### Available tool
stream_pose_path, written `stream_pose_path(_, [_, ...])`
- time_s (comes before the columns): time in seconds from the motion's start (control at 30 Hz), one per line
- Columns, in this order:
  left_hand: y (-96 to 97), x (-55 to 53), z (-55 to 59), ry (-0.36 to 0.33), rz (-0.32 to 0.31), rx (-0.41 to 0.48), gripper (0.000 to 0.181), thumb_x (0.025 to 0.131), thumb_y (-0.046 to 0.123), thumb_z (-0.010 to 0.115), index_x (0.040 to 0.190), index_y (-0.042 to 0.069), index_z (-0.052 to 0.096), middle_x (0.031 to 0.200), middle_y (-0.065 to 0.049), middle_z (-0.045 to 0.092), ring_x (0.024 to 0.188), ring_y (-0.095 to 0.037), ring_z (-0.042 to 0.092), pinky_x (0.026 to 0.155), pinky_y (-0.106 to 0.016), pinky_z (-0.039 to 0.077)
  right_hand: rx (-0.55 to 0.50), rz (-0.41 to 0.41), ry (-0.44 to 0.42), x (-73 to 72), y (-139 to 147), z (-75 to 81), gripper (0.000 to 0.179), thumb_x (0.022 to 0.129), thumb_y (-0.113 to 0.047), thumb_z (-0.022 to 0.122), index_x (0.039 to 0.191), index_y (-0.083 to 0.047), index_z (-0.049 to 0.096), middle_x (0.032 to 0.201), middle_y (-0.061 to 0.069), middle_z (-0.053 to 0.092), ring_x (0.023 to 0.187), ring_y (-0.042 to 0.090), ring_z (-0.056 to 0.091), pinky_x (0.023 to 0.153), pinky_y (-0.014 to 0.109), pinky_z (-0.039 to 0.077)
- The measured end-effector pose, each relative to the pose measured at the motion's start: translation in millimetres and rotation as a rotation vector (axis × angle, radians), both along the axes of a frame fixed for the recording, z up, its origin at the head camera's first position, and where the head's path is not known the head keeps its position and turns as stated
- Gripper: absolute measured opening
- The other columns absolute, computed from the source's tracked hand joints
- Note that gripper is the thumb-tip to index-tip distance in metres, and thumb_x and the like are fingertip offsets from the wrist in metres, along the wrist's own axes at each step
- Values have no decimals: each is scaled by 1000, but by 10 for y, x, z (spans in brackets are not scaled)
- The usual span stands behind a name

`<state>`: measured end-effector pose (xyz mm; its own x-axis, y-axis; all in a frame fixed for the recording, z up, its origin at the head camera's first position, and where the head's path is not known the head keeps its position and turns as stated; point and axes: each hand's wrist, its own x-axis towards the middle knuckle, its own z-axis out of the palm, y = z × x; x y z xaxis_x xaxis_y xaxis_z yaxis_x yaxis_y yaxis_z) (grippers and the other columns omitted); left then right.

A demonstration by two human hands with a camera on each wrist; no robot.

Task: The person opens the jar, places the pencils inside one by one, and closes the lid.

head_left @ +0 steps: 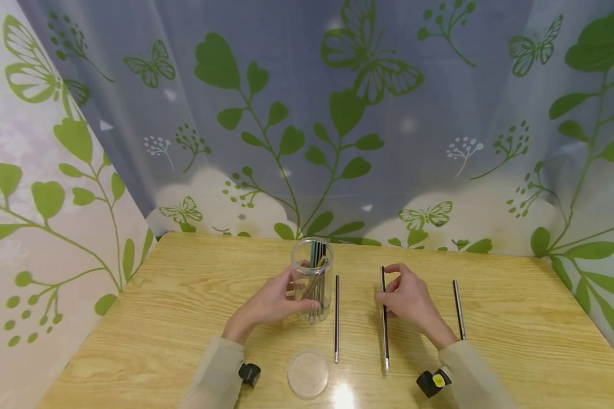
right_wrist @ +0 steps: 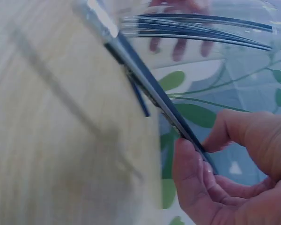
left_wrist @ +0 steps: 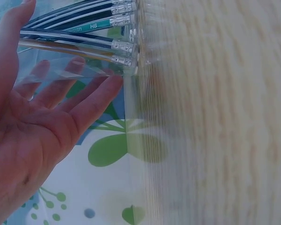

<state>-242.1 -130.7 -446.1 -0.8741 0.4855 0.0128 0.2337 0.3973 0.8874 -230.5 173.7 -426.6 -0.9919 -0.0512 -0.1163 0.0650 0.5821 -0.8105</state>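
Note:
A clear round jar (head_left: 329,287) stands on the table with several pencils (left_wrist: 84,28) inside, their metal eraser ends down. My left hand (head_left: 273,298) holds the jar from its left side, thumb in front and fingers round the back. One pencil in it is green and marked HB. My right hand (head_left: 409,295) pinches a dark striped pencil (head_left: 385,335) between thumb and fingers near its far end. In the right wrist view this pencil (right_wrist: 145,77) slants above the table, its shadow to the left. Another dark pencil (head_left: 337,318) lies just right of the jar.
A third dark pencil (head_left: 458,304) lies right of my right hand, its near end hidden by the sleeve. A clear round lid (head_left: 308,374) lies in front of the jar. Behind the wooden table (head_left: 184,272) hangs a curtain (head_left: 307,113) with green leaves and butterflies.

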Motion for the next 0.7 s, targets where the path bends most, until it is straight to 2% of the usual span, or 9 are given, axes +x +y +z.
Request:
stream_pose_path(0.17, [0,0,-9,-6,4,-1,86,89,35,81,159,23,33,161,-11,42,142,-40,49,113,-49,50,-99,-44,52,-12,83,183,62,90,-9,68,145,-5,41,95,10,58,68,29,67,62,41,65])
stream_pose_path(0.33, [0,-3,-13,-8,4,4,86,89,35,81,159,22,32,161,-12,43,142,-41,49,112,-49,51,-157,-85,135,-16,147,392,68,91,-10,67,150,-8,33,97,7,56,73,20,69,61,35,65])
stream_pose_path(0.57, [1,-3,-11,-16,1,13,86,89,35,81,159,22,32,161,-11,41,143,-42,48,113,-50,50,-271,-125,288,-19,182,602,72,89,-3,65,152,-12,30,93,8,54,65,17,66,59,37,65])
stream_pose_path(0.7, [2,-4,-12,-18,-3,22,84,90,34,81,158,22,33,162,-10,40,143,-42,47,114,-51,49,-323,-136,341,-19,169,670,70,89,0,64,150,-14,31,91,4,54,65,15,66,61,37,66])
